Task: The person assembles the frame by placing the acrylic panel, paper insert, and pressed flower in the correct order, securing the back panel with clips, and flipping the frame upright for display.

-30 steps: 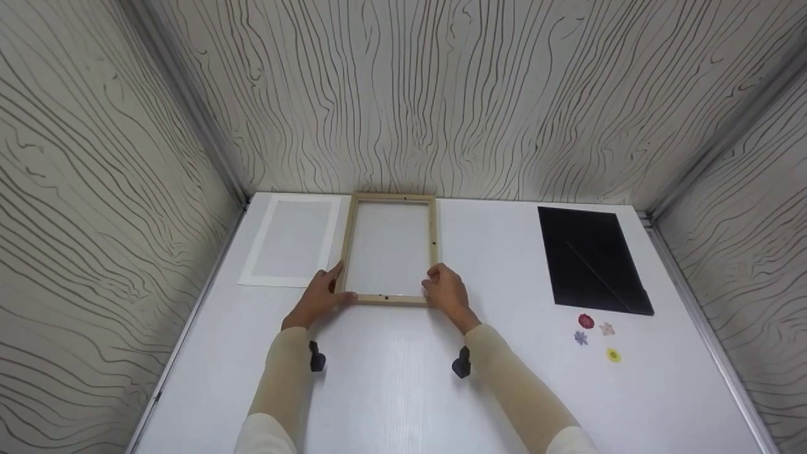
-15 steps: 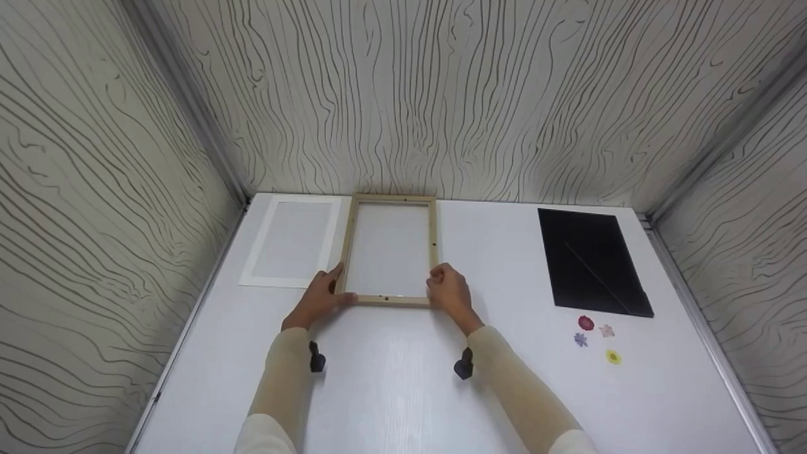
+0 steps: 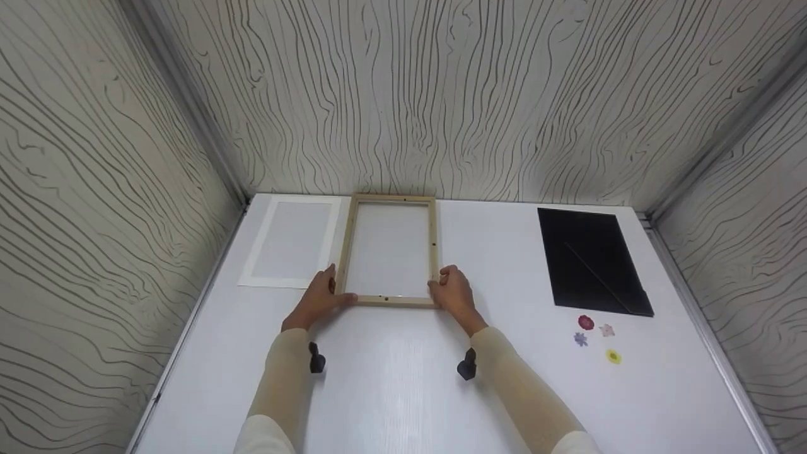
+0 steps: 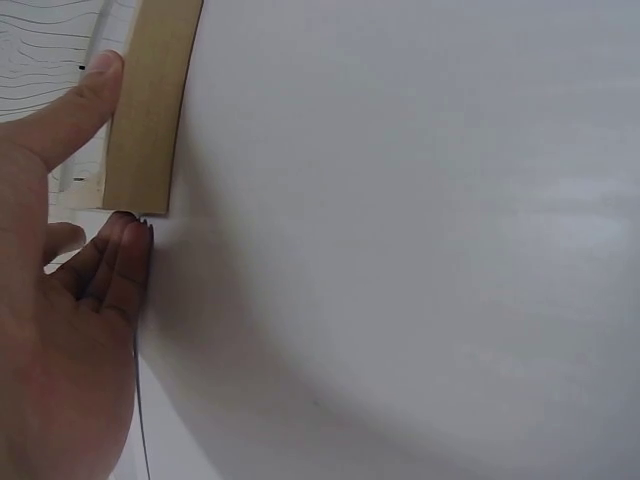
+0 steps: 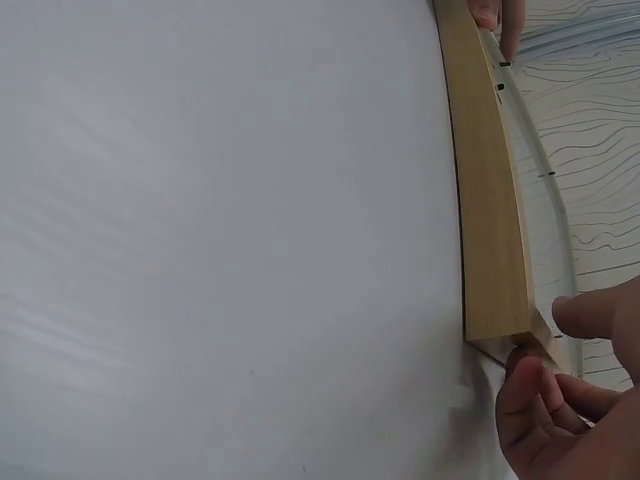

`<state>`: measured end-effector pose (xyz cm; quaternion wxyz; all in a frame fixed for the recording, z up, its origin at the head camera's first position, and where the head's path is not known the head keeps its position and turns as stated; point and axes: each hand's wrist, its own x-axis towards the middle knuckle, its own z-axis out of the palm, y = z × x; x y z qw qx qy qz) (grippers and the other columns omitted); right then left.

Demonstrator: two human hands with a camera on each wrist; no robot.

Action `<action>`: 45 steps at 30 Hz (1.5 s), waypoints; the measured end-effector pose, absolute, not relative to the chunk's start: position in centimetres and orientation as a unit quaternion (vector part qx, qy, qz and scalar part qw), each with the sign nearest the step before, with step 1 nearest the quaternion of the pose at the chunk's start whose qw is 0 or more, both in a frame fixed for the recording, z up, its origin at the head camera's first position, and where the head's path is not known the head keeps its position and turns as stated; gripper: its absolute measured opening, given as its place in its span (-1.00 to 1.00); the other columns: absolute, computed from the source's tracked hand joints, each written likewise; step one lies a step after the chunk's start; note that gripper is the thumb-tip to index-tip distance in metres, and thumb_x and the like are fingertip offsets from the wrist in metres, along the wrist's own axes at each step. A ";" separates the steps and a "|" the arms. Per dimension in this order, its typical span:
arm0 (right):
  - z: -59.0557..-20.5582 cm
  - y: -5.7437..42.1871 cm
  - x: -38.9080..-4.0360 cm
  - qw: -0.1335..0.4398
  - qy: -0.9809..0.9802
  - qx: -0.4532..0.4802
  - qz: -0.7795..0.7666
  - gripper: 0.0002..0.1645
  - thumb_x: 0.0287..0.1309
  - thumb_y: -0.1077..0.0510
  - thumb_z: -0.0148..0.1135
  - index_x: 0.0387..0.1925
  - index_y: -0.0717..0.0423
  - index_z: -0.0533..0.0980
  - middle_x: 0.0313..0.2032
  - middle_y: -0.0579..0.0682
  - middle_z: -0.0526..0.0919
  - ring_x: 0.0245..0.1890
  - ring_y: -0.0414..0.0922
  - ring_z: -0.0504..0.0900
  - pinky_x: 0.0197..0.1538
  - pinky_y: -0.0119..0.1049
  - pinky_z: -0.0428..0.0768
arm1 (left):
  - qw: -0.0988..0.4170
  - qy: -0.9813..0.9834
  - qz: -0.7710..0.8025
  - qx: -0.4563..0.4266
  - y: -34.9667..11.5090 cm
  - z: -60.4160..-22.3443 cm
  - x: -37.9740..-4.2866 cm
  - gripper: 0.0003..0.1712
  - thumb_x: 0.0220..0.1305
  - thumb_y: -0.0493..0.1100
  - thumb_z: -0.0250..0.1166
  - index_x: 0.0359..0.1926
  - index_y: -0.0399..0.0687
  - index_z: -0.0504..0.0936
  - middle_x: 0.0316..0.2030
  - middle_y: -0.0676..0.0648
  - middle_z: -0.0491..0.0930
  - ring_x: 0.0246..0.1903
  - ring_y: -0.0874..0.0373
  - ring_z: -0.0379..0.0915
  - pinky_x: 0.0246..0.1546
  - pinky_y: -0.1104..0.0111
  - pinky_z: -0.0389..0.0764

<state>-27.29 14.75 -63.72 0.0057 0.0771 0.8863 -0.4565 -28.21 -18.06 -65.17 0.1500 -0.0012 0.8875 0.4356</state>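
A light wooden picture frame (image 3: 433, 221) lies flat at the back middle of the table, its long sides running away from me. My left hand (image 3: 318, 299) holds its near left corner. In the left wrist view, that hand's thumb lies along the top of the frame (image 4: 150, 110) while the curled fingers sit at the corner's outer side. At the near right corner, my right hand (image 3: 454, 293) pinches the side rail, thumb above and bent fingers outside. The right wrist view shows those fingertips right at the end of the frame (image 5: 490, 200).
A white mat board (image 3: 262, 233) lies close left of the frame. To the right lies a black backing panel (image 3: 586, 284) with a slanted strip. Several small flowers, including a red flower (image 3: 586, 322) and a yellow flower (image 3: 613, 357), lie below it. A patterned wall (image 3: 403, 94) stands behind.
My right hand has shifted slightly right along the corner, its thumb now over the side rail. The left fingertips have drawn a little away from the left rail. The picture frame stays put.
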 end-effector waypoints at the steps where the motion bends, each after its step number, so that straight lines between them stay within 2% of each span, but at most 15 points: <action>1: -63.8 14.8 -27.3 0.010 0.887 0.075 -0.456 -0.52 0.39 0.16 0.31 0.18 0.40 0.51 -0.04 0.23 0.67 -0.02 0.09 0.68 0.11 0.03 0.65 | 0.150 0.888 0.435 -0.001 -18.0 -65.2 -28.2 0.29 0.23 0.22 0.54 0.72 -0.14 -0.01 0.40 -0.28 0.40 0.47 -0.20 0.32 0.57 -0.11 0.25; 6: -63.9 15.0 -27.3 0.022 0.889 0.069 -0.452 -0.52 0.41 0.15 0.31 0.19 0.42 0.55 -0.01 0.24 0.70 0.00 0.08 0.70 0.12 0.00 0.68 | 0.141 0.889 0.436 0.005 -18.0 -65.3 -28.4 0.15 0.24 0.20 0.54 0.64 -0.18 0.21 0.23 -0.21 0.44 0.35 -0.14 0.40 0.53 -0.07 0.32; 9: -64.0 15.1 -27.3 0.022 0.889 0.067 -0.452 -0.54 0.40 0.14 0.31 0.17 0.40 0.57 -0.02 0.23 0.71 -0.05 0.04 0.71 0.07 -0.04 0.70 | 0.136 0.890 0.436 0.007 -18.0 -65.5 -28.4 0.12 0.23 0.22 0.54 0.62 -0.18 0.26 0.23 -0.20 0.43 0.34 -0.14 0.41 0.52 -0.07 0.34; 16: -64.1 15.2 -27.2 0.019 0.892 0.063 -0.448 -0.57 0.40 0.15 0.31 0.15 0.38 0.59 -0.06 0.20 0.73 -0.11 0.00 0.71 0.01 -0.09 0.71 | 0.127 0.892 0.434 0.011 -17.9 -65.7 -28.3 0.11 0.24 0.21 0.53 0.61 -0.21 0.27 0.39 -0.25 0.35 0.48 -0.22 0.31 0.55 -0.10 0.27; 20: -64.1 15.2 -27.1 0.017 0.891 0.063 -0.449 -0.58 0.41 0.16 0.31 0.15 0.39 0.59 -0.05 0.21 0.73 -0.08 0.01 0.71 0.04 -0.06 0.70 | 0.126 0.893 0.431 0.013 -17.7 -65.5 -28.2 0.11 0.25 0.20 0.52 0.61 -0.25 0.26 0.44 -0.29 0.32 0.51 -0.27 0.28 0.56 -0.12 0.26; 27: -63.9 15.7 -26.8 0.022 0.891 0.068 -0.449 -0.55 0.40 0.18 0.29 0.19 0.41 0.58 -0.03 0.22 0.73 -0.09 0.01 0.72 0.04 -0.09 0.71 | 0.121 0.893 0.433 0.025 -17.1 -65.3 -28.1 0.11 0.25 0.18 0.56 0.58 -0.32 0.29 0.32 -0.28 0.37 0.40 -0.20 0.36 0.52 -0.10 0.33; 39: -63.9 17.9 -25.8 0.026 0.895 0.091 -0.435 -0.54 0.40 0.17 0.28 0.20 0.38 0.58 -0.02 0.22 0.71 -0.04 0.04 0.69 0.07 -0.06 0.69 | 0.123 0.900 0.416 0.040 -14.7 -65.2 -27.7 0.05 0.27 0.14 0.54 0.56 -0.32 0.31 0.30 -0.25 0.39 0.31 -0.13 0.42 0.46 -0.07 0.41; 45: -63.7 19.3 -25.4 0.027 0.894 0.088 -0.439 -0.53 0.39 0.18 0.27 0.20 0.41 0.57 -0.04 0.22 0.71 -0.11 0.01 0.70 -0.08 -0.17 0.70 | 0.122 0.898 0.420 0.046 -13.4 -65.0 -27.5 0.05 0.25 0.15 0.55 0.55 -0.32 0.34 0.27 -0.25 0.42 0.27 -0.12 0.44 0.45 -0.04 0.44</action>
